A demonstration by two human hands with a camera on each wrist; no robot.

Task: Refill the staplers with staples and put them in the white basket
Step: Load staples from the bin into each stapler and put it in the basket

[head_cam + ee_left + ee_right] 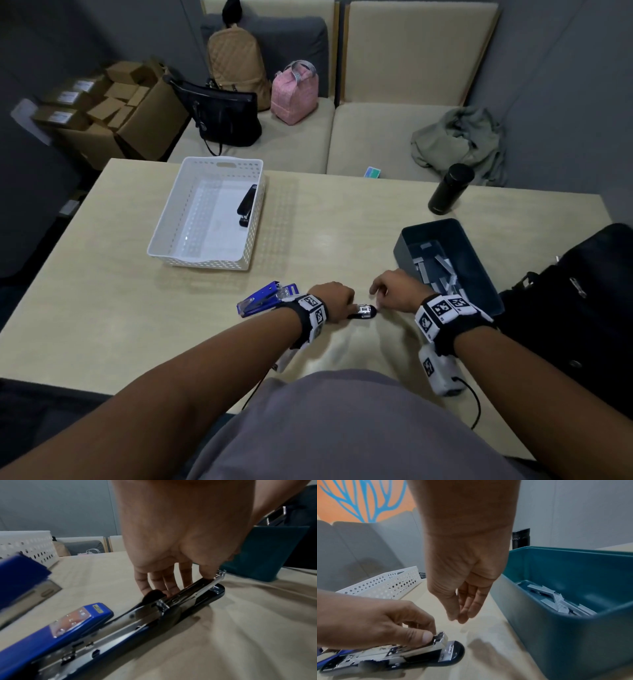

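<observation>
An opened dark-blue stapler [363, 311] lies on the table near its front edge, cover [77, 622] swung back and metal magazine [188, 592] exposed. My left hand [346, 306] pinches the magazine's front end between thumb [426, 637] and fingers [163, 586]. Just to the right, my right hand [460, 616] hovers a little above the table with relaxed fingers and nothing visible in it. The white basket [164, 219] at the back left holds a black stapler [247, 205]. Staple strips [565, 601] lie in the dark teal bin [479, 260] on the right.
A second blue stapler [20, 577] lies just left of the held one. A black bottle [448, 188] stands at the table's back right. A black bag [582, 301] rests at the right edge. Beyond the table, the sofa carries bags and a jacket.
</observation>
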